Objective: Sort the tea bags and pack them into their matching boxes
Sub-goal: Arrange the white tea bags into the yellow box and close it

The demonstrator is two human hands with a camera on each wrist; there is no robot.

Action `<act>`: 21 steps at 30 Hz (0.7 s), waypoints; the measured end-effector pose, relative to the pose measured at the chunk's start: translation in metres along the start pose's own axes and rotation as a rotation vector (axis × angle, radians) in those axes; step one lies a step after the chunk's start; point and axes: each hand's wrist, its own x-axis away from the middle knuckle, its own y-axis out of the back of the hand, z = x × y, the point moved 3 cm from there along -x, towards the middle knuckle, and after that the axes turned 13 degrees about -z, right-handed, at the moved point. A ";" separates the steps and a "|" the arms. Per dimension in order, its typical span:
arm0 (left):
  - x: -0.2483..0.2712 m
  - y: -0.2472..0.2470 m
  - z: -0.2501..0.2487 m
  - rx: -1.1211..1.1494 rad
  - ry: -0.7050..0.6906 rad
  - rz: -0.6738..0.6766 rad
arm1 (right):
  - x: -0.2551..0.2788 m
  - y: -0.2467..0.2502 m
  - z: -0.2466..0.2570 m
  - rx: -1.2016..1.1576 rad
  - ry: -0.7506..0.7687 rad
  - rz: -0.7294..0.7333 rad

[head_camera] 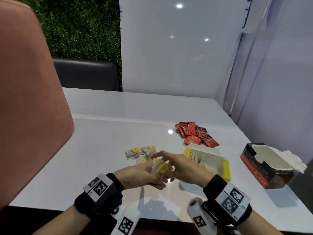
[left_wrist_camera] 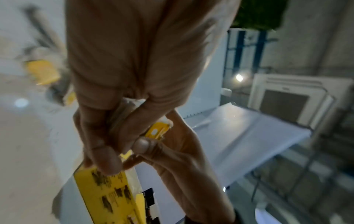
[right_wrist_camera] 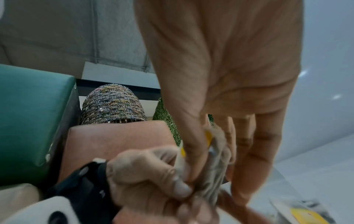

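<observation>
Loose yellow-tagged tea bags [head_camera: 140, 152] lie centre-left on the desk [head_camera: 105, 133]. Left hand [head_camera: 135, 175] and right hand [head_camera: 183, 168], grips both pinching, hold a stack of yellow tea bags [head_camera: 161, 168] above the near edge. Recommend squaring the stack before sliding it into the yellow box [head_camera: 210, 161], just right. Red sachets [head_camera: 194, 133] and red box [head_camera: 265, 165] await, far right.

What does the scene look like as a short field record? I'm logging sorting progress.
left hand: grips a stack of yellow tea bags
right hand: grip on the same stack
yellow box: open, tea bags inside, right of the hands
loose yellow tea bags: on the table beyond the hands
red packets: piled behind the yellow box
red box: open, far right
</observation>
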 end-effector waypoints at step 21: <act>-0.092 -0.055 -0.056 -0.744 0.020 -0.214 | 0.035 0.097 -0.106 0.754 -0.039 -0.061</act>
